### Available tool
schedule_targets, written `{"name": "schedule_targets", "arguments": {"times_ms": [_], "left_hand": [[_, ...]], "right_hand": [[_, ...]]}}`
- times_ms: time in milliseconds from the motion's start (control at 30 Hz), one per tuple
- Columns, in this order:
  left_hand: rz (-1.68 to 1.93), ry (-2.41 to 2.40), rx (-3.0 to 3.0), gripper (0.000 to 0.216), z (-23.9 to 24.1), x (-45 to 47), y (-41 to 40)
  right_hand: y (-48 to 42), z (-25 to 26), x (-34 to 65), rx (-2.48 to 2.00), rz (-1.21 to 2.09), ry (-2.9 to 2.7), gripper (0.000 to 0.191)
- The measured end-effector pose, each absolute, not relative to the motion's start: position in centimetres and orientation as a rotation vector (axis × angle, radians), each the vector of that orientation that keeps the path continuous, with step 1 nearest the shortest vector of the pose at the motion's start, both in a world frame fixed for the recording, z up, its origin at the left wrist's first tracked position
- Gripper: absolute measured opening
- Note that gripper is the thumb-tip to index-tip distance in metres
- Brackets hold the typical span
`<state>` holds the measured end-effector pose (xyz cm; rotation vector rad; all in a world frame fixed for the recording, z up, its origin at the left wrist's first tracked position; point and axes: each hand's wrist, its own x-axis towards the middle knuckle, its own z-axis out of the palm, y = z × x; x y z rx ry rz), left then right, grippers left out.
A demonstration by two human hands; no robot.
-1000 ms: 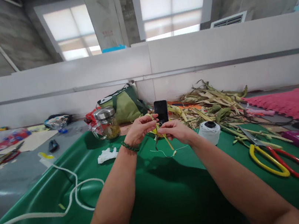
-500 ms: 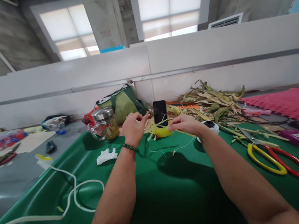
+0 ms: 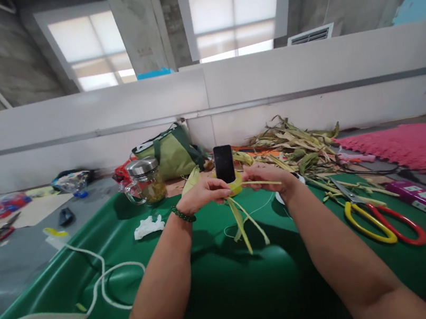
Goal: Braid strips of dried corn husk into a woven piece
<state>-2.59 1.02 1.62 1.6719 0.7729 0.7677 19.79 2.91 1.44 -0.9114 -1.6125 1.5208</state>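
Note:
My left hand (image 3: pixel 206 193), with a dark green bead bracelet at the wrist, is closed in a pinch on pale corn husk strips (image 3: pixel 239 225). Their ends hang over the green mat, and a wider husk piece (image 3: pixel 191 180) sticks up behind the hand. Close by on the right, the fingers of my right hand (image 3: pixel 267 174) are closed on a thin husk strip (image 3: pixel 261 182) that lies across them. A yellow roll of tape (image 3: pixel 236 184) stands just behind, between both hands, with an upright phone (image 3: pixel 224 162) by it. Fine thread (image 3: pixel 259 207) curls on the mat.
Big scissors (image 3: pixel 369 216) with yellow and red handles lie on the right of the green mat (image 3: pixel 233 295), beside a purple device (image 3: pixel 422 197). Husks (image 3: pixel 294 142) are heaped behind. A glass jar (image 3: pixel 148 182), crumpled tissue (image 3: pixel 149 227) and white cable (image 3: pixel 102 272) are left.
My left hand has moved right and lower, closer to my right hand. Husk strips now hang down below it, and the strip in my right hand shows across the fingers. The view has shifted slightly.

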Motion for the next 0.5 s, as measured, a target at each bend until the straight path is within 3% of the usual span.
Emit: {"name": "schedule_targets", "arguments": {"times_ms": [200, 367, 500], "left_hand": [[1.096, 0.903, 1.444, 0.031, 1.3, -2.1, 1.4], [1.088, 0.903, 1.492, 0.030, 1.1, -1.6, 1.2], [1.062, 0.871, 1.518, 0.032, 1.1, -1.6, 1.2]], "right_hand": [[3.3, 0.8, 17.8, -0.877, 1.270, -1.304, 0.037], [1.5, 0.4, 15.0, -0.856, 0.958, -1.538, 0.035], [1.2, 0.3, 14.9, -0.822, 0.984, -1.518, 0.032]]}}
